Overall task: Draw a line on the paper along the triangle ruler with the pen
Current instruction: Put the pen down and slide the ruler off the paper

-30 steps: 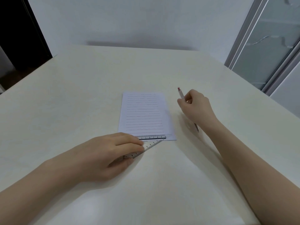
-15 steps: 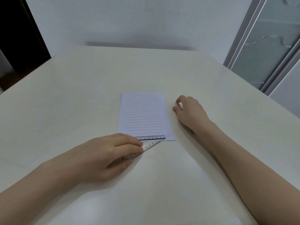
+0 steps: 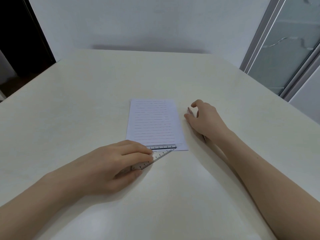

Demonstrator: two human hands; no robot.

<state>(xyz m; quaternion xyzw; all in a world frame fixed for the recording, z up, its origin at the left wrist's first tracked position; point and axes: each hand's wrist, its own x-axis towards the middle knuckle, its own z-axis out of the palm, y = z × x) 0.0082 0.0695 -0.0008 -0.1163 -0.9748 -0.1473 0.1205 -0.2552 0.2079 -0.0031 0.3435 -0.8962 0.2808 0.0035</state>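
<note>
Left hand (image 3: 119, 163) flat, pinning triangle ruler (image 3: 160, 151) across the lined paper's (image 3: 153, 122) near edge. Right hand (image 3: 203, 118) on table (image 3: 173, 75), fingers loosely spread over pen (image 3: 189, 110); grip unclear. Next, probably: bring the pen tip to the ruler edge.

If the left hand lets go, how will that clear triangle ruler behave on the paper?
Triangle ruler looks thin, flat, rigid plastic: probably light and apt to slide on the smooth paper. Lying flat, it won't tip. Left hand presses it.
</note>
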